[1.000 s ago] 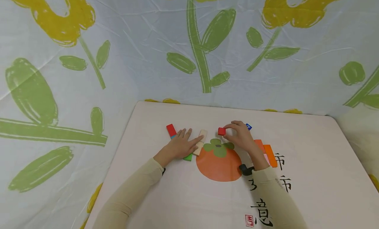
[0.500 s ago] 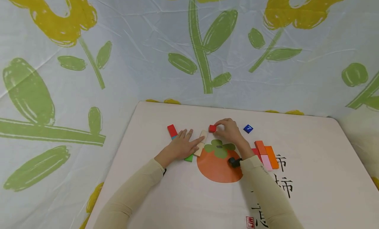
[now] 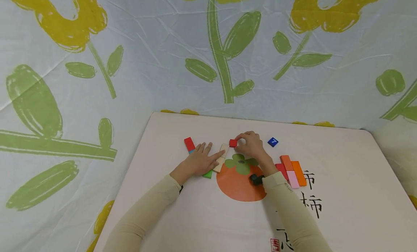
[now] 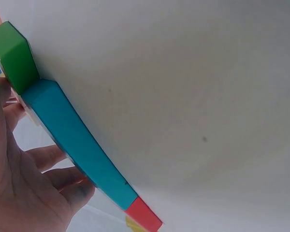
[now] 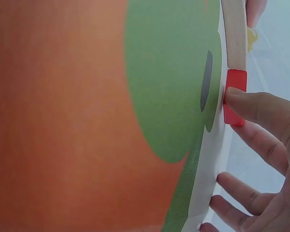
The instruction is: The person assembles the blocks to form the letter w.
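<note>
My right hand [image 3: 251, 147] pinches a small red block [image 3: 232, 143] between thumb and index finger. In the right wrist view, the red block [image 5: 236, 79] stands against the end of a pale wooden block [image 5: 236, 36]. My left hand [image 3: 198, 161] lies spread over a row of blocks. Its index finger reaches onto one pale wooden block [image 3: 224, 147], with another wooden block [image 3: 219, 166] below. Around that hand show a red block [image 3: 189, 144] and a green block [image 3: 207, 174]. The left wrist view shows the long blue block [image 4: 82, 140], mostly covered in the head view.
A dark blue block [image 3: 273, 142] marked 7 lies beyond the right hand. To the right sit an orange-red block [image 3: 286, 162], a pink block [image 3: 293, 179], an orange block [image 3: 299, 173] and a red block [image 3: 281, 170]. The tabletop [image 3: 182, 215] bears a printed persimmon and black characters.
My right hand has carried the red block leftward to the pale wooden block, uncovering the dark blue block. My left hand has stayed nearly still.
</note>
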`<state>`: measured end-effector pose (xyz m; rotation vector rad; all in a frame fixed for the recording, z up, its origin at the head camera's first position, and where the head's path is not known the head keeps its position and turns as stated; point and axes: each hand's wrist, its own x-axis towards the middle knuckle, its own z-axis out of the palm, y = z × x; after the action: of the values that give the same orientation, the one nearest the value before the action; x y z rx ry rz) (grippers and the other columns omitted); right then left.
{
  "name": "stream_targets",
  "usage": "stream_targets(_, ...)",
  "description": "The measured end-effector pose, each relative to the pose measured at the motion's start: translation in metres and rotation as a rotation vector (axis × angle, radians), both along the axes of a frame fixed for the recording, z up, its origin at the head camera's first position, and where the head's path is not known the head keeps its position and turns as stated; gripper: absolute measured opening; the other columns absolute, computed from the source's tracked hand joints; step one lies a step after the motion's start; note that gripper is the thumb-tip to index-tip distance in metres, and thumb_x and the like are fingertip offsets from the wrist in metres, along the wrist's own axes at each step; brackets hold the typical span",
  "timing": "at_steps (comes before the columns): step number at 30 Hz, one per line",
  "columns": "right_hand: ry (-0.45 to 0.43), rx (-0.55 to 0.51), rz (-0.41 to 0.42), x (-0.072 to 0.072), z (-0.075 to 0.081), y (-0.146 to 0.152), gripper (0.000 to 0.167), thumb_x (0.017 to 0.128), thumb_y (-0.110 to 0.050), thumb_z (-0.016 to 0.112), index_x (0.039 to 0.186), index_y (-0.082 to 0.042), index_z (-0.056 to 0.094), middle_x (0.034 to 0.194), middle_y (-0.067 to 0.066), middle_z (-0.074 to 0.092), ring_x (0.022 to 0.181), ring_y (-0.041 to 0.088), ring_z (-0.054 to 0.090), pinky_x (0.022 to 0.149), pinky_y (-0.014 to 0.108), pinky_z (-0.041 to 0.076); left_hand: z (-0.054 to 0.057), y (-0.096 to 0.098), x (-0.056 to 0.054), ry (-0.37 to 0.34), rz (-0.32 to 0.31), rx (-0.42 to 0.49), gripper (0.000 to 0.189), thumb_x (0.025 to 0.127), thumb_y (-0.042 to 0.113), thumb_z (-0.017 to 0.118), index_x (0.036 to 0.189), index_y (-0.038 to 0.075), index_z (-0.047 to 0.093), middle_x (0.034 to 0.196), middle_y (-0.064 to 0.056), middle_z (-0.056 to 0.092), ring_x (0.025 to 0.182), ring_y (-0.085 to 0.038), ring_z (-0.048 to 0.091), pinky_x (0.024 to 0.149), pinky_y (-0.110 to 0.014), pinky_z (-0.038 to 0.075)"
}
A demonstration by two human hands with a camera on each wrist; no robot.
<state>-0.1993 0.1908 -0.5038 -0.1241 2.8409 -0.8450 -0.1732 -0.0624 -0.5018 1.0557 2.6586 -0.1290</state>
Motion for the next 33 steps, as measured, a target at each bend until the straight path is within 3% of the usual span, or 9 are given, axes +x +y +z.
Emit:
stream_targets(10, 0.011, 0.004, 0.006, 0.0001, -0.0026, 0.0006, 0.035, 0.087, -0.028, 0.075, 0.118, -0.013, 0.071, 0.141, 0.027, 0.044, 0.128, 0.049, 0.037, 0.097, 0.067, 0.036, 0.0028, -0.0002, 0.0008, -0.016, 0.006, 0.011, 0.057, 0.108, 0.048, 0.033, 0.161, 0.035, 0.018, 0.16, -0.021, 0.025, 0.144, -0.046, 0.026, 0.116, -0.051, 0.023)
stream_targets(26, 0.043, 0.011, 0.015, 0.0015, -0.0054, -0.0004, 0.035, 0.087, -0.027, 0.076, 0.118, -0.014, 0.071, 0.14, 0.027, 0.045, 0.126, 0.048, 0.038, 0.096, 0.067, 0.036, 0.0003, -0.0017, -0.0038, -0.07, 0.024, 0.051, 0.056, 0.108, 0.047, 0.034, 0.161, 0.036, 0.021, 0.161, -0.021, 0.024, 0.145, -0.046, 0.024, 0.117, -0.052, 0.021)
stream_targets(33, 0.05, 0.001, 0.004, 0.0009, -0.0049, -0.0018, 0.036, 0.086, -0.027, 0.077, 0.118, -0.013, 0.07, 0.14, 0.025, 0.046, 0.127, 0.047, 0.037, 0.098, 0.068, 0.034, -0.0025, -0.003, -0.0049, -0.06, 0.026, 0.061, 0.055, 0.108, 0.047, 0.034, 0.16, 0.037, 0.02, 0.161, -0.02, 0.024, 0.145, -0.046, 0.024, 0.117, -0.054, 0.018)
